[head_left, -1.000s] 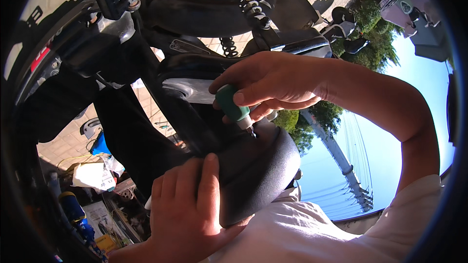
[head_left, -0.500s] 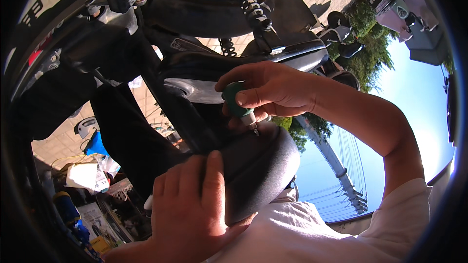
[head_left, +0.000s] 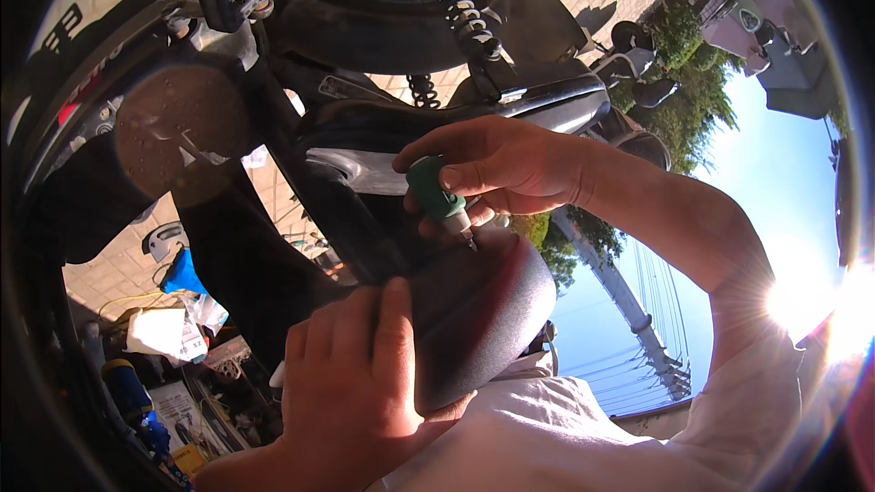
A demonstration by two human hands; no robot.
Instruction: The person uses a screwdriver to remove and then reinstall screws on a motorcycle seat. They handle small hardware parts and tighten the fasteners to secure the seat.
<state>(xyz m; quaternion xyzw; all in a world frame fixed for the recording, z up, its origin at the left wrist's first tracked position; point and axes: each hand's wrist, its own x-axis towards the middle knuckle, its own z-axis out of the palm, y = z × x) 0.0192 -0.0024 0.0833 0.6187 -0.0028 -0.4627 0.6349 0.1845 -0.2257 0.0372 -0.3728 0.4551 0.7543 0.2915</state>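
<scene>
The right hand point(head_left: 510, 164) is gripping a screwdriver point(head_left: 430, 185), the left point(head_left: 351, 369) lying open on a black seat point(head_left: 497, 337). Paving point(head_left: 114, 269) is catching sunlight.

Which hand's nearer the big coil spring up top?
Right. Right hand, holding the green-handled screwdriver, is below the coil spring in view; left hand is farther down, on the black seat.
</scene>
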